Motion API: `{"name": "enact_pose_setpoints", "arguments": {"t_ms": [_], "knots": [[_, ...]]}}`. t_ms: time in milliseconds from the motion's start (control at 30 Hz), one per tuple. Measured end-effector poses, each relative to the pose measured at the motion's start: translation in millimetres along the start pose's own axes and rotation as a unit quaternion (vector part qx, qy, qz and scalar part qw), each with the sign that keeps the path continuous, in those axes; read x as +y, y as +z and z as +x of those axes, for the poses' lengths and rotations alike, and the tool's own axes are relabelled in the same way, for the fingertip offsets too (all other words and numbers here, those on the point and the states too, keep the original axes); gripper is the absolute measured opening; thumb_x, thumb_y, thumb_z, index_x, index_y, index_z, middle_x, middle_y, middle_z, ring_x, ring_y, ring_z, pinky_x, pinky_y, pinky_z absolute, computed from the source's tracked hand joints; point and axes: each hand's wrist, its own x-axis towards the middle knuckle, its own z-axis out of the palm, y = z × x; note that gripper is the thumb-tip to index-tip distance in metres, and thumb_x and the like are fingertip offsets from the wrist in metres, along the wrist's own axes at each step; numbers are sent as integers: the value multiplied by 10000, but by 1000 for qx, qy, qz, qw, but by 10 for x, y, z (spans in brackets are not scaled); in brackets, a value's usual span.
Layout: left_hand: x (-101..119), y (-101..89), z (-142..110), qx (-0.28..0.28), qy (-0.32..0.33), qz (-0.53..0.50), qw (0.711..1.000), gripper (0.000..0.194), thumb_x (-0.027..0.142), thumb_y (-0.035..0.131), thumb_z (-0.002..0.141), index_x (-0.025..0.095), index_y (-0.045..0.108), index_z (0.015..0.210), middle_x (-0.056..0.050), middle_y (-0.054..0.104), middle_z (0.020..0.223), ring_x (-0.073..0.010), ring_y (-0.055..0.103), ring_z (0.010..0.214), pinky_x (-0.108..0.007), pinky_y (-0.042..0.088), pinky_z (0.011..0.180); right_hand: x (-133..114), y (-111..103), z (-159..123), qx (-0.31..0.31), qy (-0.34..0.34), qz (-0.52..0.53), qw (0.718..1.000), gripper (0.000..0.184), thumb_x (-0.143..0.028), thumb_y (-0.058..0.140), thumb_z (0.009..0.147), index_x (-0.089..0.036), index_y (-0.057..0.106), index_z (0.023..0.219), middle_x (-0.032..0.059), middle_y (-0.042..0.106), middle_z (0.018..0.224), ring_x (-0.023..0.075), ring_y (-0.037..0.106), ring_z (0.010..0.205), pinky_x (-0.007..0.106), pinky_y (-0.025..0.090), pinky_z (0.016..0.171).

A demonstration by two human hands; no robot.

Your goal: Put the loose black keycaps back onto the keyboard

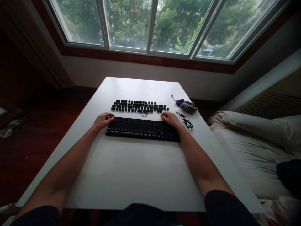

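A black keyboard (135,128) lies flat on the white table, its long side facing me. At its far left corner is my left hand (103,120), with the fingers curled and the thumb and fingertips closed on the corner. My right hand (170,118) is at the keyboard's far edge, toward the right end, with the fingertips drawn together in a pinch; whatever they hold is too small to tell. Beyond the keyboard, loose black keycaps (150,111) stand in several rows. A small ring-shaped item (144,115) lies between the rows and the keyboard.
A coiled black cable (188,124) lies right of my right hand, near a small tool with metal prongs (180,115). Farther back are a grey cloth (188,106), a purple cloth (180,102) and a thin brush (172,97). A pale sofa (244,150) flanks the table (131,175).
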Motion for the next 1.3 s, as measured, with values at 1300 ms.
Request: {"name": "enact_pose_setpoints", "arguments": {"t_ms": [1300], "knots": [[79, 208, 325, 5, -32, 96, 995, 326, 525, 496, 911, 290, 721, 910, -27, 730, 828, -245, 646, 773, -317, 380, 655, -420, 169, 511, 58, -42, -221, 973, 185, -288, 627, 929, -213, 689, 1086, 145, 637, 1108, 288, 512, 1065, 353, 450, 807]]}}
